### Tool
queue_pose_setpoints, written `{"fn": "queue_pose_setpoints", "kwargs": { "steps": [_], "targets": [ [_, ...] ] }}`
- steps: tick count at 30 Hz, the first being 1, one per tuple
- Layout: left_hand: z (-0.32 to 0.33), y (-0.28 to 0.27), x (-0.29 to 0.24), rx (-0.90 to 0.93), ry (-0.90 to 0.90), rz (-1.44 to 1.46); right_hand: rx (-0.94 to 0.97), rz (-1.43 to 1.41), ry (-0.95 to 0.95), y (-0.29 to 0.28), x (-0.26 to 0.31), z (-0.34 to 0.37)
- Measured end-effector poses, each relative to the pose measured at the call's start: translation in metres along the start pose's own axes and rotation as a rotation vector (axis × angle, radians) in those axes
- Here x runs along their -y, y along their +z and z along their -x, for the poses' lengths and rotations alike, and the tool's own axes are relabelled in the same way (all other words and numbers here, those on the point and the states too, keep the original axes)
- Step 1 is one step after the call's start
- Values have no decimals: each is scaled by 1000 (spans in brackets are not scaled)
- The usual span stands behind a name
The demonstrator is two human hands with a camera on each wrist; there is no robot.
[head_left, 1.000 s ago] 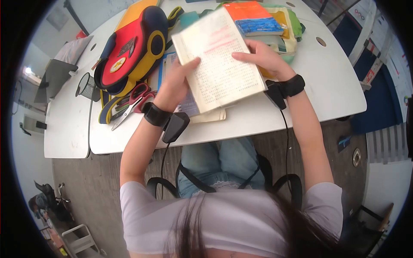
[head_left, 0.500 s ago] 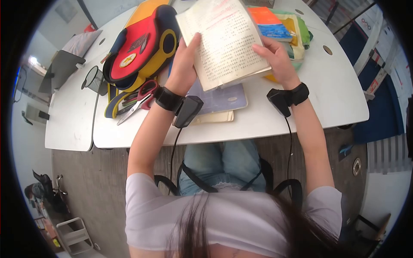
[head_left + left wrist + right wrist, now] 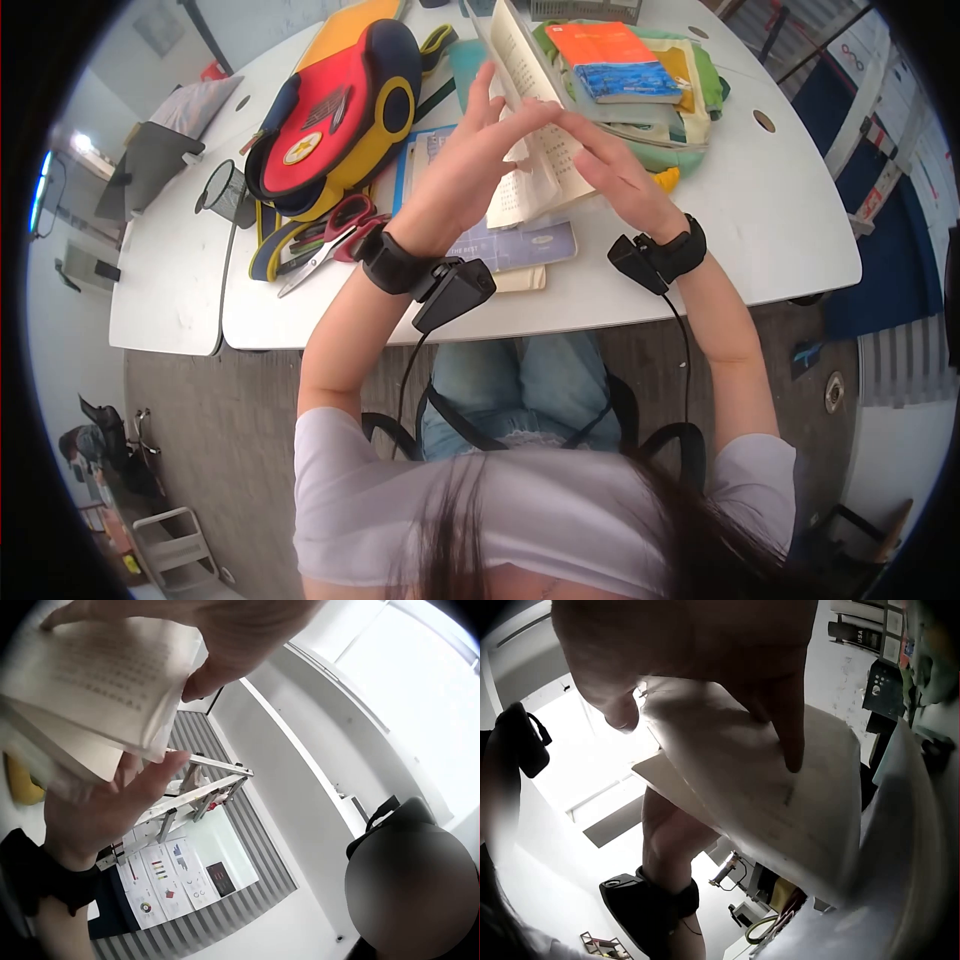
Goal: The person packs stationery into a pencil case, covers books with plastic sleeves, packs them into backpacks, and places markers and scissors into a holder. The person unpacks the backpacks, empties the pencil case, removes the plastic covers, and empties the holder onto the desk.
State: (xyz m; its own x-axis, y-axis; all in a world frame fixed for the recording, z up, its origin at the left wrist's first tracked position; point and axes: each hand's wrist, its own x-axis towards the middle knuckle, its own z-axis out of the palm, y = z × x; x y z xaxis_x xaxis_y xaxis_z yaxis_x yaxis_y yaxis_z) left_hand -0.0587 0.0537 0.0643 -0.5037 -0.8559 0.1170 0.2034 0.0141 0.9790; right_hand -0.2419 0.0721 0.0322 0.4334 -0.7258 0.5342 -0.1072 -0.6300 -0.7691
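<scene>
Book (image 3: 560, 170) was open, upper centre; left hand (image 3: 455, 185), fingers extended, touched it; right hand (image 3: 632, 182) touched its cover, grip unclear.

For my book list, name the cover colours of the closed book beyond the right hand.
The closed book is orange and blue, clearest in the head view.

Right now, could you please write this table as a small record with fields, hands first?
Left hand: touches the book; grip unclear
Right hand: touches the book; grip unclear
Book: open, printed text showing
Purple notebook: on the table, partly hidden by the book
Bag: red and navy, on the person's left
Scissors: red-handled, beside the bag
Orange book: on the person's right
</scene>
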Motion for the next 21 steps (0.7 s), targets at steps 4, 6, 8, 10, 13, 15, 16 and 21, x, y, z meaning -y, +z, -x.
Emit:
{"fn": "queue_pose_setpoints", "kwargs": {
  "steps": [4, 6, 8, 10, 13, 15, 16, 21],
  "targets": [
    [-3, -5, 5, 39, -55, 49, -69, 12, -44, 6, 8, -4],
    [-6, -11, 7, 71, -50, 70, -52, -172, 49, 7, 3, -4],
    [-6, -13, 6, 99, -50, 92, -72, -221, 73, 7, 0, -6],
    [-5, -14, 6, 109, -23, 140, -89, -271, 101, 6, -4, -6],
    [-2, -6, -1, 55, -43, 51, -67, -301, 83, 3, -8, -6],
    [-3, -7, 1, 44, -22, 48, -37, -272, 86, 3, -7, -6],
    [-4, -8, 2, 31, 1, 43, -38, -271, 87, 3, -7, -6],
    [2, -18, -1, 1, -13, 68, -43, -328, 97, 1, -15, -6]
  ]
}}
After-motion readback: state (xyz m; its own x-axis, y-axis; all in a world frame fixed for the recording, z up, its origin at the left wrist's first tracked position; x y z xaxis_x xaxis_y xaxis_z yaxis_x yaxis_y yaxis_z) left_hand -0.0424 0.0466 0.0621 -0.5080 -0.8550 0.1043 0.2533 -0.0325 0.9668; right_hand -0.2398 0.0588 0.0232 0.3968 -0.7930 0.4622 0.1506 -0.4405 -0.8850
